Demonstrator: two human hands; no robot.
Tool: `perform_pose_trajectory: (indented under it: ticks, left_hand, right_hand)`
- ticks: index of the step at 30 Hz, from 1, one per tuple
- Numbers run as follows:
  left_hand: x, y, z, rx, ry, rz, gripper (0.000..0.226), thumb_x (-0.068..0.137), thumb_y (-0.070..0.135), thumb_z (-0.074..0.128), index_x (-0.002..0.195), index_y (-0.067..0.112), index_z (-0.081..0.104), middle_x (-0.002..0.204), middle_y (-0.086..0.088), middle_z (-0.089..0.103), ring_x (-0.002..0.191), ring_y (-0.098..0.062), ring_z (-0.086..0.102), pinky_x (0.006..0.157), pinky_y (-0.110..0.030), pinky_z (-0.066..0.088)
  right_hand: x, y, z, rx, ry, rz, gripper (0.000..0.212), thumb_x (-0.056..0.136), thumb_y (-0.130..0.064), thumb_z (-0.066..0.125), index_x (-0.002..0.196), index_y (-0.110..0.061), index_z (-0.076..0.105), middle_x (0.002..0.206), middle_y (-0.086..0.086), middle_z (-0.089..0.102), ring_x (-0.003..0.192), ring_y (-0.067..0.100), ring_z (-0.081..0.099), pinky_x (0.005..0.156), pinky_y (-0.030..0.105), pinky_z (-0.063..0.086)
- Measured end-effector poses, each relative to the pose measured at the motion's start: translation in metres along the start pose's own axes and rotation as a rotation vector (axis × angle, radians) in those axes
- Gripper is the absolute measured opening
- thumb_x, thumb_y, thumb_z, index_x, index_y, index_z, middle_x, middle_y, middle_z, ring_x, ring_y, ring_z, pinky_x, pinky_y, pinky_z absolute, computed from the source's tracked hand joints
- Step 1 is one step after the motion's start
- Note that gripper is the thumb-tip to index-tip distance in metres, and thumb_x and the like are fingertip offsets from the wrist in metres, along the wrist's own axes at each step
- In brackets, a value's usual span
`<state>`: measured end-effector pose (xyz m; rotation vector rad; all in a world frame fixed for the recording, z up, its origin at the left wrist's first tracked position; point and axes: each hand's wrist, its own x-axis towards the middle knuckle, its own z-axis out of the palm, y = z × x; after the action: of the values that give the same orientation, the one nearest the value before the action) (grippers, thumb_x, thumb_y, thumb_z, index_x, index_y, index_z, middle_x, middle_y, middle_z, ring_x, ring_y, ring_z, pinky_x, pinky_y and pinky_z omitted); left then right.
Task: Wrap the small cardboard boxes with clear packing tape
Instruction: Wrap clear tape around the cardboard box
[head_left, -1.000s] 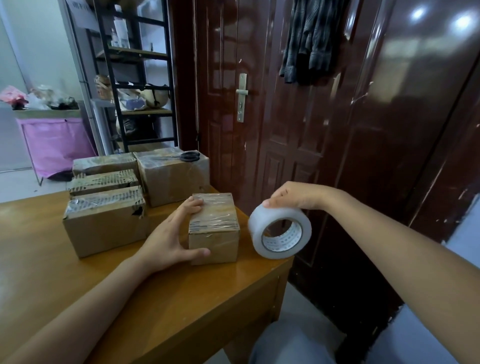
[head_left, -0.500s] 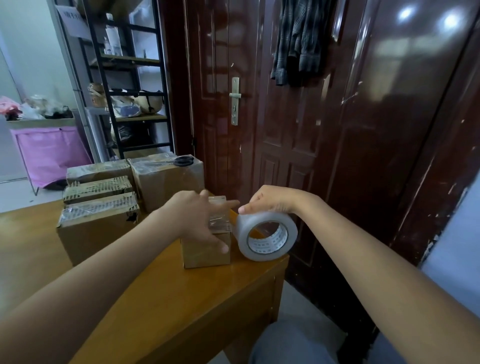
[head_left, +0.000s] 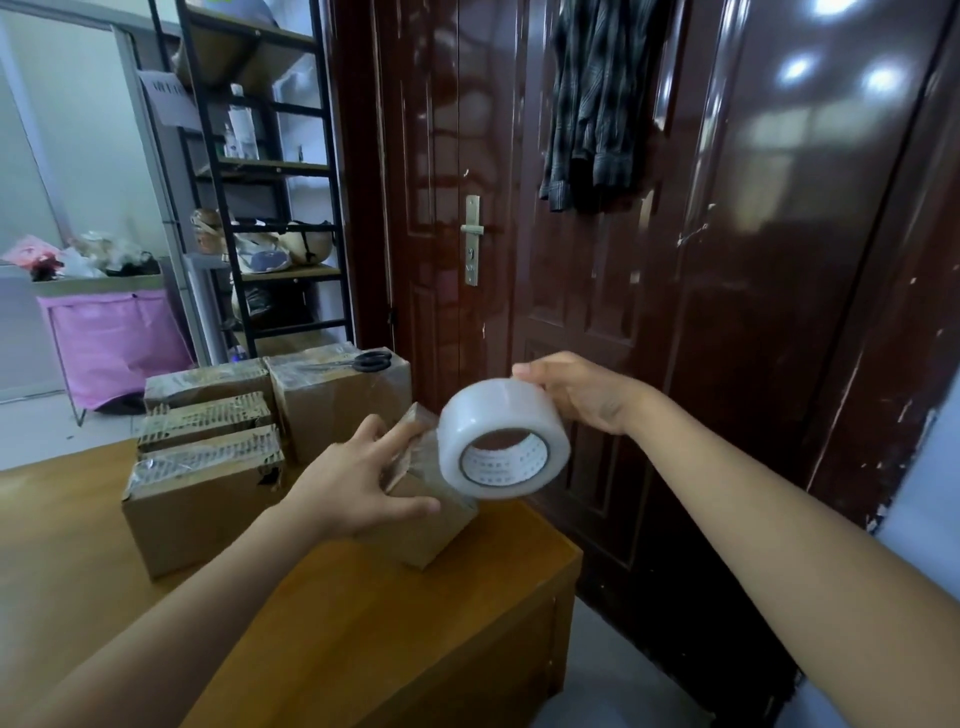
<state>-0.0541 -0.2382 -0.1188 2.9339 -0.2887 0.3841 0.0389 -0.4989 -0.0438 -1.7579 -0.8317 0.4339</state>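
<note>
Item 1. Wooden table (head_left: 322, 639): fills the lower left; its corner points toward 4 o'clock, close to a dark glossy door (head_left: 649, 322) that closes off the right half of the view.

Item 2. Black metal shelf rack (head_left: 260, 208): at 11 o'clock behind the table, holding bottles and bags. A pink fabric bin (head_left: 111, 343) stands at 9 o'clock on the floor beyond.

Item 3. Stack of larger cardboard boxes (head_left: 202, 467): at 9 to 10 o'clock from the hands, three in a row front to back, with a taller box (head_left: 337, 400) just beside them at the rear. Black-handled scissors (head_left: 358, 361) lie on top of the taller box.

Item 4. Small cardboard box (head_left: 431, 530): near the table's far corner, tipped up on one edge, partly covered in clear film. It lies between the two hands.

Item 5. Tape roll (head_left: 501, 439): clear, raised off the table, touching the small box at its 3 o'clock side and hiding part of it.

Item 6. Left hand (head_left: 353, 483): spread wide over the small box, thumb curled round the near face, fingers across the top; it holds the box tilted.

Item 7. Right hand (head_left: 582, 392): at 1 o'clock of the roll, fingers curled over the roll's outer band, gripping it.
</note>
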Motion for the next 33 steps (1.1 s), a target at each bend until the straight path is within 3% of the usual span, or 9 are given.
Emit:
perform_pose_trajectory:
  ticks: [4, 8, 12, 14, 17, 21, 27, 30, 33]
  left_hand:
    - [-0.017, -0.006, 0.030, -0.388, 0.147, -0.140, 0.134, 0.038, 0.107, 0.028, 0.149, 0.032, 0.026, 0.123, 0.008, 0.037, 0.105, -0.012, 0.048, 0.075, -0.021, 0.045]
    - [-0.028, -0.011, 0.046, -0.490, 0.245, -0.114, 0.121, 0.050, 0.104, 0.032, 0.143, 0.027, 0.032, 0.133, 0.009, 0.028, 0.121, -0.013, 0.039, 0.093, -0.033, 0.047]
    - [-0.032, -0.023, 0.052, -0.533, 0.298, -0.001, 0.089, 0.065, 0.092, 0.043, 0.140, 0.053, 0.014, 0.148, 0.031, 0.014, 0.141, -0.003, 0.017, 0.117, -0.041, 0.024]
    - [-0.031, -0.027, 0.051, -0.625, 0.291, 0.039, 0.088, 0.069, 0.084, 0.055, 0.143, 0.050, 0.020, 0.149, 0.026, 0.027, 0.140, -0.005, 0.030, 0.116, -0.046, 0.031]
    - [-0.030, -0.025, 0.047, -0.756, 0.292, 0.046, 0.086, 0.068, 0.077, 0.066, 0.140, 0.039, 0.036, 0.136, 0.024, 0.050, 0.126, -0.002, 0.049, 0.105, -0.031, 0.044]
    - [-0.031, -0.023, 0.047, -0.810, 0.271, 0.040, 0.090, 0.068, 0.070, 0.070, 0.144, 0.035, 0.036, 0.141, 0.020, 0.048, 0.131, -0.006, 0.046, 0.107, -0.029, 0.041]
    - [-0.029, -0.034, 0.052, -0.723, 0.242, 0.025, 0.094, 0.065, 0.082, 0.062, 0.143, 0.038, 0.037, 0.154, 0.004, 0.033, 0.143, -0.010, 0.028, 0.115, -0.044, 0.032]
    - [-0.026, -0.034, 0.050, -0.692, 0.231, 0.039, 0.091, 0.063, 0.085, 0.060, 0.140, 0.042, 0.037, 0.155, 0.005, 0.033, 0.142, -0.010, 0.027, 0.114, -0.041, 0.032]
    - [-0.025, -0.036, 0.044, -0.597, 0.198, 0.059, 0.088, 0.062, 0.089, 0.054, 0.138, 0.048, 0.035, 0.151, 0.009, 0.034, 0.138, -0.012, 0.032, 0.111, -0.041, 0.036]
  right_hand:
    - [0.023, -0.009, 0.020, 0.164, -0.009, -0.085, 0.041, 0.077, -0.032, 0.064, 0.100, 0.002, 0.065, 0.078, 0.005, 0.067, 0.071, 0.015, 0.064, 0.073, 0.024, 0.052]
    - [0.041, 0.002, 0.039, 0.284, -0.035, -0.104, 0.045, 0.069, -0.046, 0.081, 0.098, -0.012, 0.073, 0.079, 0.001, 0.070, 0.074, 0.013, 0.065, 0.078, 0.028, 0.053]
    - [0.049, 0.031, 0.067, 0.451, -0.097, -0.085, 0.057, 0.060, -0.067, 0.077, 0.084, -0.015, 0.075, 0.072, 0.003, 0.069, 0.069, 0.015, 0.065, 0.074, 0.027, 0.054]
    - [0.053, 0.042, 0.081, 0.600, -0.065, -0.066, 0.063, 0.055, -0.068, 0.081, 0.083, -0.011, 0.072, 0.065, 0.004, 0.065, 0.066, 0.017, 0.060, 0.074, 0.030, 0.050]
    - [0.052, 0.048, 0.085, 0.639, -0.023, -0.097, 0.056, 0.063, -0.067, 0.077, 0.070, -0.013, 0.066, 0.055, 0.003, 0.055, 0.059, 0.018, 0.052, 0.071, 0.032, 0.044]
    - [0.038, 0.030, 0.057, 0.291, -0.136, -0.070, 0.061, 0.087, -0.067, 0.046, 0.059, -0.014, 0.059, 0.057, 0.005, 0.052, 0.059, 0.020, 0.051, 0.071, 0.034, 0.043]
    - [-0.016, 0.030, -0.025, -0.361, -0.094, 0.231, 0.070, 0.063, -0.079, 0.063, 0.074, -0.010, 0.070, 0.070, 0.008, 0.066, 0.065, 0.018, 0.061, 0.065, 0.026, 0.048]
    - [-0.040, 0.052, -0.053, -0.787, -0.165, 0.420, 0.076, 0.048, -0.094, 0.058, 0.055, -0.019, 0.049, 0.056, -0.003, 0.046, 0.057, 0.016, 0.045, 0.058, 0.024, 0.036]
    - [-0.051, 0.069, -0.066, -0.759, -0.142, 0.498, 0.073, 0.049, -0.091, 0.061, 0.052, -0.020, 0.045, 0.054, -0.004, 0.044, 0.053, 0.012, 0.042, 0.058, 0.025, 0.036]
